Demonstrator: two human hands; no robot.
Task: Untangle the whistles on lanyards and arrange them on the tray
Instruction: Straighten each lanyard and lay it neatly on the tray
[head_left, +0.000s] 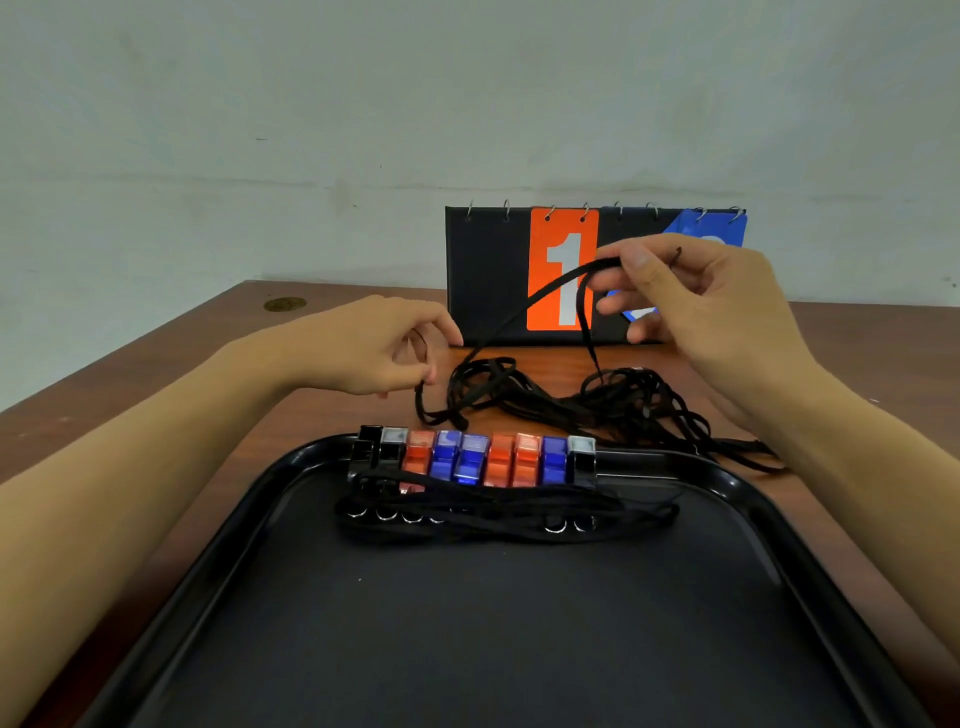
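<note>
Head view looks down over a brown wooden table (156, 374), matte and a little scuffed, with a small brass-coloured disc (284, 304) set into its far left corner. Nearest lies a glossy black plastic tray (249, 499) with rounded corners and a raised rim.

The left hand (384, 348) hovers above the table beyond the tray's far left edge, fingers curled, thumb and forefinger pinching a flat black lanyard strand (420, 402) that droops to the table.

Along the tray's far rim sits a tight row of whistles (478, 457), blocky and shiny: black and silver at the left end, then translucent orange and blue ones, silver again at the right end. Just nearer, their cords and small metal rings (387, 515) lie bunched across the tray floor.

Beyond the row, on the table, a loose tangle of woven black lanyards (597, 400) spreads rightward.

Behind it stands a black flip scoreboard (483, 275) on wire rings, showing an orange card with a white 1.

The right hand (696, 296) is raised high at the right, fingers curled, gripping a loop (571, 275) lifted from the tangle.
</note>
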